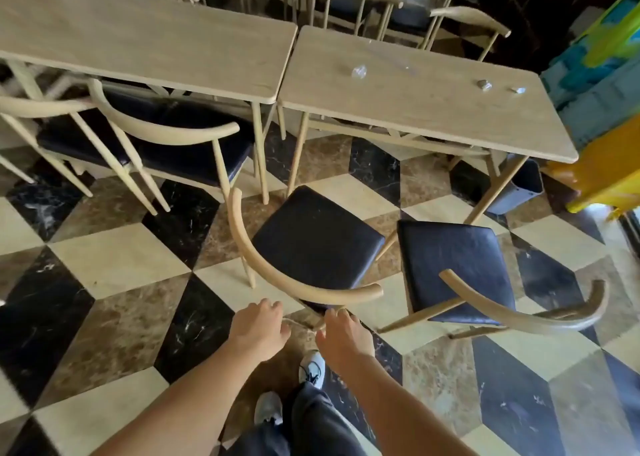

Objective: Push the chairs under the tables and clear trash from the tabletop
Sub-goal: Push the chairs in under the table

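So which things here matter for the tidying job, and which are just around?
Job: near chair, right-hand chair, both pulled out; right table; clear wrapper and two small scraps on it; grey bin (likely).
Just there: left table, tucked chair, colourful play structure.

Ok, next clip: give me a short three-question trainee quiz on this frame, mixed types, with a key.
1. True or false: the trash scraps lie on a chair seat.
2. How many chairs stand pulled out in front of the right-hand table?
3. The grey bin stands: A) on the floor at that table's right end; B) on the tabletop; C) beside the person's shoes.
Key: 1 false, on the right-hand table; 2 two; 3 A.
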